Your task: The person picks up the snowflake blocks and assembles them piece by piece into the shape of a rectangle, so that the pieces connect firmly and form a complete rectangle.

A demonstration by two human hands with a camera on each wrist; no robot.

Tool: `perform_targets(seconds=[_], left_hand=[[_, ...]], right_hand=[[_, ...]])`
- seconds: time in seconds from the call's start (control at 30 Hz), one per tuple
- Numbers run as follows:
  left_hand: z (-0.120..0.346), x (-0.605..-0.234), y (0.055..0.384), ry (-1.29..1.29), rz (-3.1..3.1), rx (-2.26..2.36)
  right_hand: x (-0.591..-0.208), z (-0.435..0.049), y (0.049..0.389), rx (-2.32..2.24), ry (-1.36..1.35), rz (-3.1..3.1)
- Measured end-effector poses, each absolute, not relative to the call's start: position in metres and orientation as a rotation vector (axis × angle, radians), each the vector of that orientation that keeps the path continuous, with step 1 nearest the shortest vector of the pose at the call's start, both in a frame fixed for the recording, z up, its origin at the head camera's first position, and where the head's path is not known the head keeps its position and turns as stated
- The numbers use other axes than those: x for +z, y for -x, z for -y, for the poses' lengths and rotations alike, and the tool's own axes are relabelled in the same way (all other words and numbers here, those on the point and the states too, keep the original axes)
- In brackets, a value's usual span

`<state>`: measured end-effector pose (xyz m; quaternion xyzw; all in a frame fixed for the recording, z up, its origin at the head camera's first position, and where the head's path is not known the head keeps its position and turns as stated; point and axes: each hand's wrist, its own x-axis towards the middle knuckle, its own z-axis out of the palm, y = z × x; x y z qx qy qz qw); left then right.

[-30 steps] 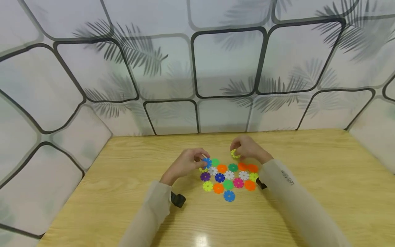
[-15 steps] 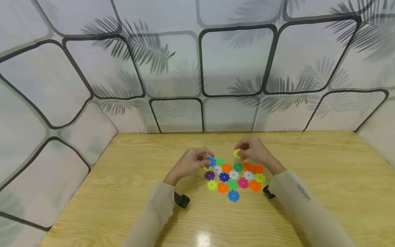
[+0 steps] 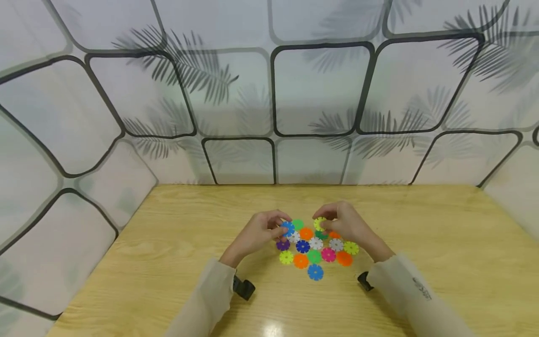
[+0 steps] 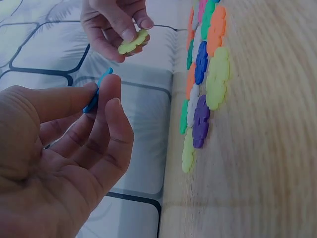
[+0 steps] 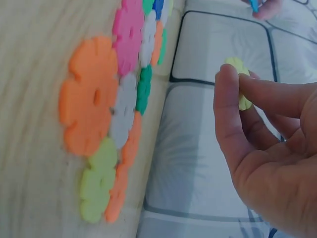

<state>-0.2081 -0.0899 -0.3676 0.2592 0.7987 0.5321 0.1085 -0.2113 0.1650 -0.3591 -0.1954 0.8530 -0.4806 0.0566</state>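
Right hand (image 3: 348,224) had shifted inward since the frame half a second before: lower over the spread of loose discs (image 3: 316,244) and slightly nearer the left hand (image 3: 258,235). Its yellow slotted disc (image 3: 318,223) had travelled with it. Left hand roughly unchanged against the spread.

Step, as I judged it: both pieces held up in a fingertip grip, a short space between them. Likely best done with a light pinch well back on each rim, the facing slots left bare, both hands at even height. Knuckles wanted keeping high, since a low right hand might have nudged the pieces under it.

Left hand: narrow. Thumb and forefinger pinched the blue slotted disc (image 3: 288,228) on edge; other fingers curved loosely, touching nothing that I could make out. Right hand: likewise narrow, thumb and forefinger closed on the yellow piece, rest of the fingers bent behind.

Held pieces sat at the fingertips, clear of the tabletop (image 3: 168,262). Just below the left fingertips lay a purple disc (image 3: 283,245); past them, a light green disc (image 3: 298,224). Below the right fingertips, a dark green disc (image 3: 321,235); an orange disc (image 3: 335,235) showed partly from under that hand.
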Motion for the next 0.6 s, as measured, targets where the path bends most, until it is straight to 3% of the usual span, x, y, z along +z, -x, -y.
perform_targets(seconds=[0.6], left_hand=[[0.074, -0.368, 0.193, -0.629, -2.256, 1.74]], right_hand=[[-0.361, -0.16, 0.193, -1.552, 0.711, -2.577]])
